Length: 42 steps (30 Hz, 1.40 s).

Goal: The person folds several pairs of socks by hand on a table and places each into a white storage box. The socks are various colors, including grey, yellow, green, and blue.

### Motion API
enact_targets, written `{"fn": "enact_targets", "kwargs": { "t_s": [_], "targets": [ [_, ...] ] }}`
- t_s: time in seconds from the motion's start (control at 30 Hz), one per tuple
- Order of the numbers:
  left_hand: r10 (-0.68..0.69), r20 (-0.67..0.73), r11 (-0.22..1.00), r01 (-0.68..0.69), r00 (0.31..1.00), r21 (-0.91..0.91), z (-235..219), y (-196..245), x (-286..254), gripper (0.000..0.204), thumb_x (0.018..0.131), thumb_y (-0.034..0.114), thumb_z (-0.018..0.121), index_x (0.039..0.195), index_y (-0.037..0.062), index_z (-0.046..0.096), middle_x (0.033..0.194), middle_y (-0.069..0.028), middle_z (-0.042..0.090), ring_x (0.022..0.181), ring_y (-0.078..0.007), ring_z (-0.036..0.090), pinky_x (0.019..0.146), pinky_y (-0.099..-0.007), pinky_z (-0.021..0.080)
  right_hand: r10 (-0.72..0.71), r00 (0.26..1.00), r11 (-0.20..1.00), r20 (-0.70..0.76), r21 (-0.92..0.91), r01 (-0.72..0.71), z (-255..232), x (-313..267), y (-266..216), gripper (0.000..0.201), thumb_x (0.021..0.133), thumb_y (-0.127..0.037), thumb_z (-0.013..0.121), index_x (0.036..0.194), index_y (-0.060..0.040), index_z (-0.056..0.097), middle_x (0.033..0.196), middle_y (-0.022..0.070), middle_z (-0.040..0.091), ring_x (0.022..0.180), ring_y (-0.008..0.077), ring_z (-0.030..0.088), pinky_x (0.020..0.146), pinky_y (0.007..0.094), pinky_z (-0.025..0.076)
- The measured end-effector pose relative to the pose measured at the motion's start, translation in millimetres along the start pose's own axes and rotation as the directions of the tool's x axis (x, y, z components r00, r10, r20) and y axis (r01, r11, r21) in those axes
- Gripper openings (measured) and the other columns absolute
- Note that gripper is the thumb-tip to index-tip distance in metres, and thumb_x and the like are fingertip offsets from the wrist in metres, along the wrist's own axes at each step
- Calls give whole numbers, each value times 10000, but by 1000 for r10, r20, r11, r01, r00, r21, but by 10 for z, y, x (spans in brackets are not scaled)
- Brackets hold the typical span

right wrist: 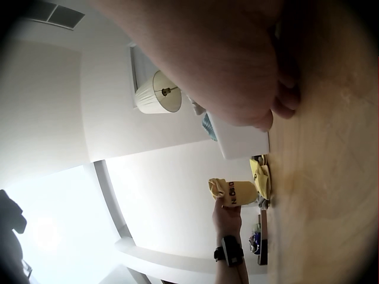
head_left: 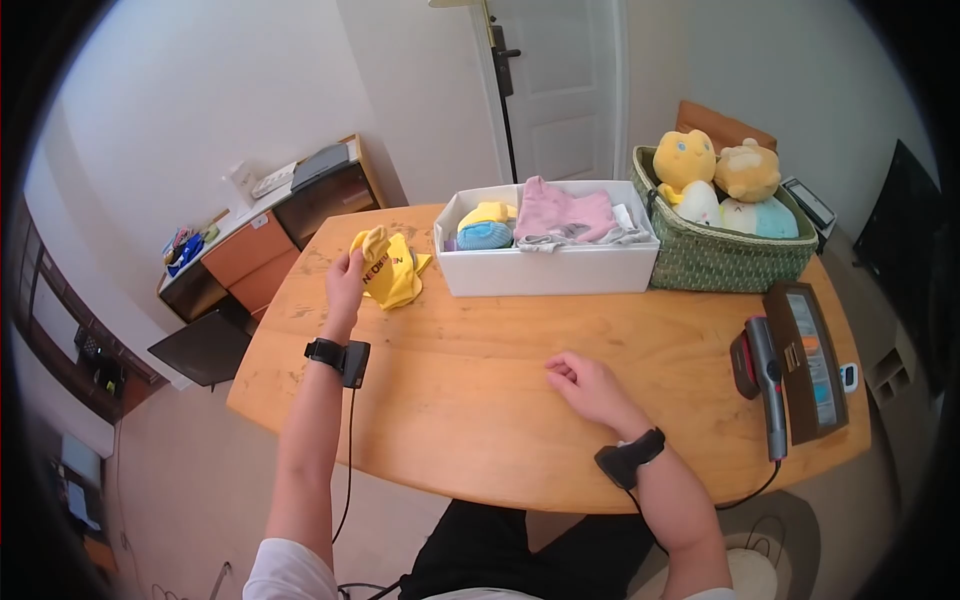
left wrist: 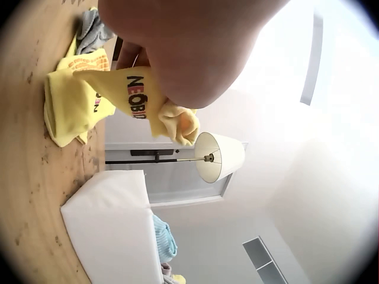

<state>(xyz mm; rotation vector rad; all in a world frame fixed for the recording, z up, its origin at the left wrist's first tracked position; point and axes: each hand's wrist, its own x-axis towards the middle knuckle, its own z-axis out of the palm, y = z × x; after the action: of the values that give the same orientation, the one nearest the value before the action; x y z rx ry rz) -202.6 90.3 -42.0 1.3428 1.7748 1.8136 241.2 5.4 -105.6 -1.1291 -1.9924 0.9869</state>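
My left hand (head_left: 345, 290) pinches a yellow sock (left wrist: 145, 103) with dark lettering by its bunched-up end, lifting that end off the table. Below and beside it lies another yellow sock (left wrist: 77, 100) with similar lettering, flat on the wood. A bit of grey cloth (left wrist: 93, 32) lies just behind, as the left wrist view shows. Near the middle of the table, my right hand (head_left: 590, 388) rests with loosely curled fingers and holds nothing.
Folded clothes, among them a pink garment (head_left: 565, 212), fill a white box (head_left: 550, 272) at the back. To its right stands a green woven basket (head_left: 730, 262) of plush toys. A corded handheld device (head_left: 770, 390) and a dark-framed case (head_left: 808, 365) lie at the right edge.
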Motion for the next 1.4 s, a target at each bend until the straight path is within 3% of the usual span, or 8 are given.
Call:
{"fn": "enact_targets", "kwargs": {
  "t_s": [0.17,0.23,0.37,0.43,0.5,0.67,0.93,1.4],
  "targets": [
    [-140,236,959,191,962,-210,-99,552,-233,342,1084,275,554,1188,-25,679,1042,-65,729,904,-138,694,768,-288,554,8,1000,998,-27,55,-6,5,16,-13,244,969,-207,698,1143,-35,709,931,114,754,844,220,726,786,345,574],
    [-185,417,784,389,890,-483,173,898,-666,300,1077,248,565,1163,-18,674,1039,-64,717,920,-162,711,800,-304,587,13,998,993,-58,115,-7,-12,13,-39,314,965,-176,723,1242,-37,670,999,81,724,844,157,690,791,302,562],
    [-310,753,667,697,581,-263,645,997,-1490,381,1096,289,531,1303,-14,634,1173,-103,731,969,-185,739,848,-344,619,-12,999,913,-50,406,31,-4,8,-46,450,969,-170,739,1368,-34,584,1112,66,679,885,117,664,809,275,552],
    [-364,835,606,785,412,-124,923,804,-1859,394,1102,322,528,1300,0,639,1148,-96,737,931,-167,739,803,-322,616,8,997,748,-77,662,45,14,-6,-172,524,977,-161,737,1427,-17,511,1186,74,649,907,100,659,813,262,546],
    [-382,870,579,815,313,-40,1123,644,-2043,403,1105,336,525,1298,2,640,1133,-93,740,909,-158,740,780,-309,613,22,993,799,-116,599,52,67,32,-89,492,990,-164,723,1408,-2,521,1160,72,658,905,98,658,806,259,546],
    [-317,914,657,753,251,21,1224,542,-2080,385,1117,328,509,1268,5,654,1027,-50,750,821,-109,726,707,-266,600,234,970,883,-64,433,-184,-7,128,270,310,1030,-115,667,1299,4,570,1098,38,660,999,87,638,837,252,537],
    [-294,919,722,691,261,35,1071,600,-2088,413,1127,334,492,1228,-14,690,964,-37,738,785,-78,686,688,-256,560,309,937,726,-165,677,-120,-74,110,68,126,995,-36,655,1108,-11,605,1031,34,672,899,88,649,760,237,534],
    [-295,899,727,687,323,-8,1054,582,-2098,330,1103,277,553,1125,-16,703,863,-4,704,743,-51,635,666,-243,522,385,908,745,-167,637,-198,-206,111,59,162,912,56,620,1015,-57,566,915,10,605,789,95,633,606,233,512]
  ]
}}
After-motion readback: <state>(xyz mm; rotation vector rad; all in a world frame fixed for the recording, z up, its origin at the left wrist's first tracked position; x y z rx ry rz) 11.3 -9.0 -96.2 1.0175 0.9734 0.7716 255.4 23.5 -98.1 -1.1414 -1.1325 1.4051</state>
